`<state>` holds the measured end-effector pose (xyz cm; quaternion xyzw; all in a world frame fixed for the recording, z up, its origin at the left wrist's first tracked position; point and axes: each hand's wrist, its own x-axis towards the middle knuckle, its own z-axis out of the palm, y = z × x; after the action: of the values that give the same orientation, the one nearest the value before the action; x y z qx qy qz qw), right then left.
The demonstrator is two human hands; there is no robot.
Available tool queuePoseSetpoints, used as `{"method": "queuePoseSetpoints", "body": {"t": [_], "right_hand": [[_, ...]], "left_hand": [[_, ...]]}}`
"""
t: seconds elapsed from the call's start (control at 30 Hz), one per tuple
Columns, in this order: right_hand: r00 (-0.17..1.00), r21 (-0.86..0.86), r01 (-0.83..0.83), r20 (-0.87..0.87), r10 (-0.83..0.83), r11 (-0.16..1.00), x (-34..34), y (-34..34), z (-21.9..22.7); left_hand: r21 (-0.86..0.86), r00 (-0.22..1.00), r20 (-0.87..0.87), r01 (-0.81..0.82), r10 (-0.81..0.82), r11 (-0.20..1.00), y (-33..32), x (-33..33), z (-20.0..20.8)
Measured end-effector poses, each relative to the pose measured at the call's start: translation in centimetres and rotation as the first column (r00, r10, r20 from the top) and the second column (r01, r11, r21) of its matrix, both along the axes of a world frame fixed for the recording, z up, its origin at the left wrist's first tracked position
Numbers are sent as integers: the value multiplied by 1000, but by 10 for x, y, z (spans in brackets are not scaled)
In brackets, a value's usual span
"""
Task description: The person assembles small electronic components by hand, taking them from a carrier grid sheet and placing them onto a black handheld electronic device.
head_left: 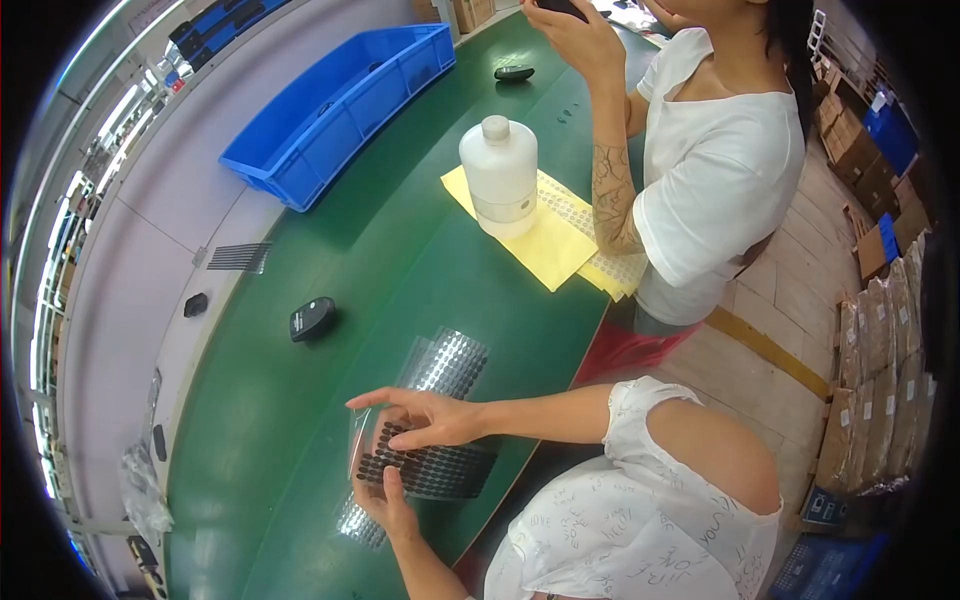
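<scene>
My left hand [390, 508] grips the near edge of a clear sheet of black oval stickers [378, 465], thumb on top. Some of its fingers seem to lie beneath the see-through film. My right hand [437, 418] is over the far edge of the same sheet, index finger and thumb spread apart, the thumb lying over the dots. Beside and partly below it on the green table is another dark dotted sheet [455, 472]. Shiny clear dotted sheets [457, 362] lie past my right hand, and more film [362, 522] shows by my left hand. A black mouse-shaped part [313, 319] lies farther off.
A white plastic jug [500, 180] stands on yellow paper [552, 262] next to dotted yellow sheets. A co-worker [715, 150] in a white shirt holds a dark object at the table's far end. A blue bin [330, 112] borders the table. Another black part [514, 74] lies near it.
</scene>
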<state>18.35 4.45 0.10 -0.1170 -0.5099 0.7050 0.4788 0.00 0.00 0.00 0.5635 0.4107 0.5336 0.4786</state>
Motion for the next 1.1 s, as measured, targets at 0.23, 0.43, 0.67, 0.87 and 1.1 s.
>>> {"method": "queuePoseSetpoints", "body": {"t": [0.23,0.43,0.67,0.87,1.1], "right_hand": [[999,29,37,-29,-36,999,0,-4,8],[1000,-25,-26,-7,26,999,-3,-2,12],[973,-93,166,176,-148,982,7,-18,12],[969,-134,247,16,-247,960,-4,-12,20],[989,-144,145,8,-145,979,-10,-16,2]], "left_hand": [[44,1000,8,-5,4,999,1,-1,3],[26,999,25,-49,49,998,-4,0,10],[4,992,117,48,-49,999,-7,9,16],[365,718,-296,-525,630,769,4,-79,45],[378,-124,-575,-917,808,129,61,-297,-7]]}}
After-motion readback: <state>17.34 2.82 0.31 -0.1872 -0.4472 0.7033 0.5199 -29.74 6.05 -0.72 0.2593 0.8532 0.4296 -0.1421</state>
